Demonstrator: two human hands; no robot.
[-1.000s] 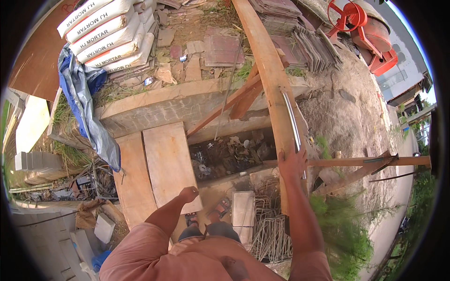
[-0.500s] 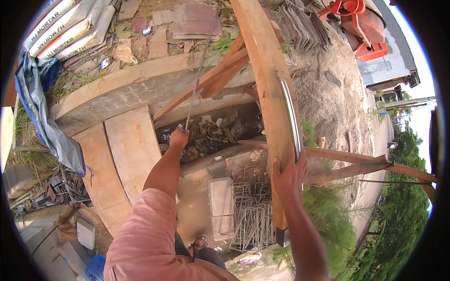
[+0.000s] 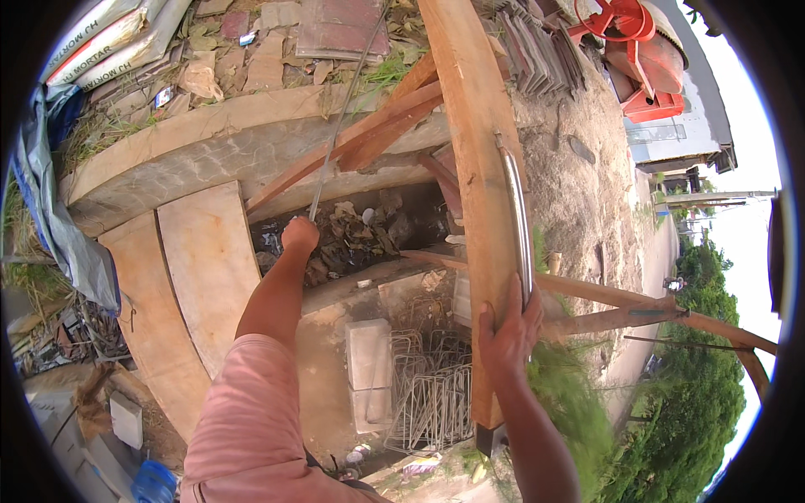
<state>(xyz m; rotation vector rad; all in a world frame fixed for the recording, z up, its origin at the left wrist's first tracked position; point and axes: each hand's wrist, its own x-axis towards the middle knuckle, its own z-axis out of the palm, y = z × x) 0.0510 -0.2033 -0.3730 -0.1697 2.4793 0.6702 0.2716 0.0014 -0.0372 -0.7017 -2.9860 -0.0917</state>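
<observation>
- Left hand (image 3: pixel 300 235) has reached forward, closed round near end of thin rod (image 3: pixel 345 102).
- Rod probably light, springy; hold there.
- Right hand (image 3: pixel 510 331) open on beam (image 3: pixel 482 210); metal tube (image 3: pixel 516 201) ahead.

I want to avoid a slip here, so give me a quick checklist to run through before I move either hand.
1. Left hand closed on the thin metal rod: ok. The left hand makes a fist at the lower end of the thin metal rod.
2. Rod's far end free: cannot tell. It runs out of the picture's top.
3. Right hand gripping the shiny metal tube: cannot tell. The right hand lies over the shiny metal tube, on the wooden beam.
4. Trench covered: not ok. The trench gapes between the wooden panels and the beam.
</observation>
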